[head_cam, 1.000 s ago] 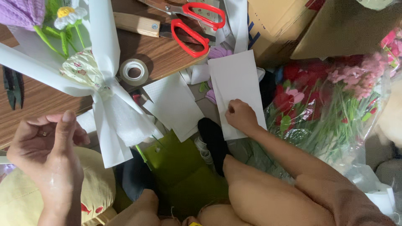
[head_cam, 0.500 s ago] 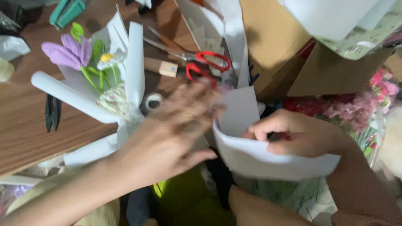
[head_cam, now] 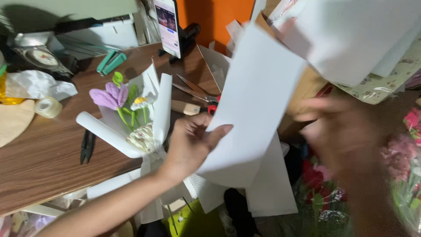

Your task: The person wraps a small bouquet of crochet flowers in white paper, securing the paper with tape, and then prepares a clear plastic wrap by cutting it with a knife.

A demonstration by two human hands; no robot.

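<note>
The left arm comes up from the lower left, forearm stretched over the edge of the wooden table [head_cam: 39,171], and the left hand [head_cam: 190,142] sits palm-up, thumb pointing right. That thumb presses the lower left edge of a white sheet of paper [head_cam: 250,105], with the fingers curled loosely behind it, so the hand is pinching the sheet rather than lying open. The sheet stands nearly upright and tilts to the right, its upper corner reaching toward the pale paper at the top of the view.

The right hand [head_cam: 346,136] is a brown blur on the right side (too smeared to make out a single finger), so I cannot tell whether it is spread or closed, or whether it touches the sheet at all; it sits just beside the sheet's right edge.

Just left of the left hand lies a small bouquet [head_cam: 131,118] wrapped in white paper, with a purple flower and a little white-and-yellow one showing, resting on the table and touching the wrist area. Behind the thumb are red-handled scissors [head_cam: 197,94], blades pointing up-left. Further left sit a black clip-like tool [head_cam: 87,147], a roll of clear tape [head_cam: 48,107] and a crumpled white wrapper. A phone [head_cam: 168,26] stands upright at the back of the table, screen lit. More white sheets [head_cam: 272,188] hang below the held one, and pink and red flowers [head_cam: 408,149] in clear wrap crowd the right edge.
</note>
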